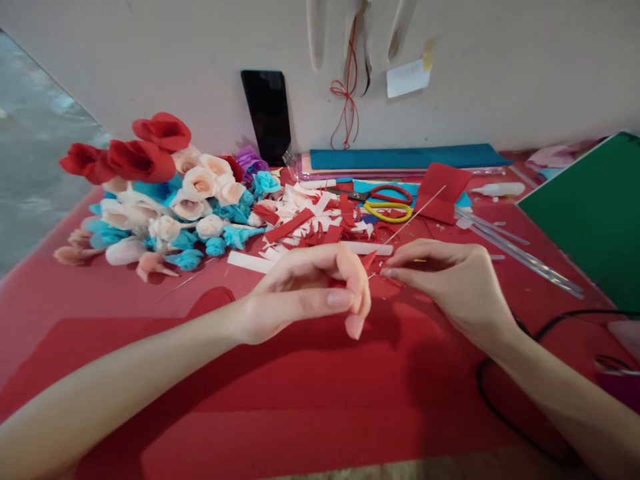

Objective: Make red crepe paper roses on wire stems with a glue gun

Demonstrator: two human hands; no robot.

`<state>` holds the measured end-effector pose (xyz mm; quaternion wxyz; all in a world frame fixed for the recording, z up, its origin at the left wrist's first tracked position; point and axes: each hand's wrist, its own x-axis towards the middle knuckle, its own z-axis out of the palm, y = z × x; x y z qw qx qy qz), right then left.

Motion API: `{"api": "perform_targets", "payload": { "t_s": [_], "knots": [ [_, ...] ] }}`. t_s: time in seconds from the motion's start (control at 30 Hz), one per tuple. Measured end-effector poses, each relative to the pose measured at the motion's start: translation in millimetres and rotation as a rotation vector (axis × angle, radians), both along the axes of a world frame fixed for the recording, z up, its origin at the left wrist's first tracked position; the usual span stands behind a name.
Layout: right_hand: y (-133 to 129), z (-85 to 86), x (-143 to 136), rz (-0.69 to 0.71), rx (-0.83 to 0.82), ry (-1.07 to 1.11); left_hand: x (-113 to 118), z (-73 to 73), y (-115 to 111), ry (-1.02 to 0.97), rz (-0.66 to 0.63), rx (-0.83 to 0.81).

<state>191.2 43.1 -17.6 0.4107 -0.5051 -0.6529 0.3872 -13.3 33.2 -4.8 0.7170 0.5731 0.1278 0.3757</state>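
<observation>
My left hand (313, 287) is raised above the red table, its fingers curled and closed. The curled fingers hide what they hold, though a bit of red paper (368, 260) shows just behind them. A thin straight wire (415, 215) slants down from the upper right toward these fingers. Beside it, my right hand (450, 280) is closed in a pinch, with a small scrap of red paper (381, 267) at its fingertips. Below both hands lies a large red sheet (320, 380).
Paper flowers (200, 183) are heaped at the left. Paper scraps (305, 223) and scissors (387, 203) lie beyond my hands. A phone (267, 117) leans on the wall. Glue sticks (525, 257), a green board (590, 213) and a black cable (483, 387) are at the right.
</observation>
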Motion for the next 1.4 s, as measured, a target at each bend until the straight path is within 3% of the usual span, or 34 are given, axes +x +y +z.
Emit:
{"api": "perform_targets", "payload": {
  "t_s": [0.17, 0.33, 0.53, 0.7, 0.8, 0.9, 0.97, 1.07, 1.2, 1.4],
  "knots": [
    [-2.1, -1.5, -0.5, 0.035, 0.186, -0.182, 0.8, -1.5, 0.7, -0.004, 0.001, -0.007],
    [4.8, -16.4, 3.9, 0.133, 0.284, -0.355, 2.0, -3.7, 0.4, -0.008, -0.004, -0.021],
    [9.6, -31.7, 5.7, -0.02, 0.379, -0.527, 2.3, -4.6, 0.8, 0.002, 0.0, -0.018],
    [1.4, -17.6, -1.5, -0.062, 0.387, -0.473, 2.7, -3.3, 1.2, 0.003, 0.009, -0.012],
    [-4.4, -5.3, -3.0, 0.056, 0.285, -0.344, 1.8, -3.1, 2.0, 0.014, 0.031, 0.002],
    [-8.1, 2.9, -3.2, 0.2, -0.004, -0.062, 0.8, -4.0, 3.1, 0.038, 0.034, 0.023],
    [-10.4, 4.5, -4.6, 0.231, -0.208, 0.111, 0.9, -4.8, 3.0, 0.072, 0.026, 0.063],
    [-15.1, 1.9, -8.6, 0.244, -0.384, 0.241, 2.7, -4.9, 0.8, 0.149, 0.025, 0.122],
    [-21.1, -3.8, -12.4, 0.236, -0.477, 0.373, 5.3, -3.2, -2.9, 0.195, 0.002, 0.196],
    [-21.3, -7.1, -11.2, 0.218, -0.401, 0.427, 4.9, 3.1, -3.3, 0.235, -0.052, 0.293]
  ]
}}
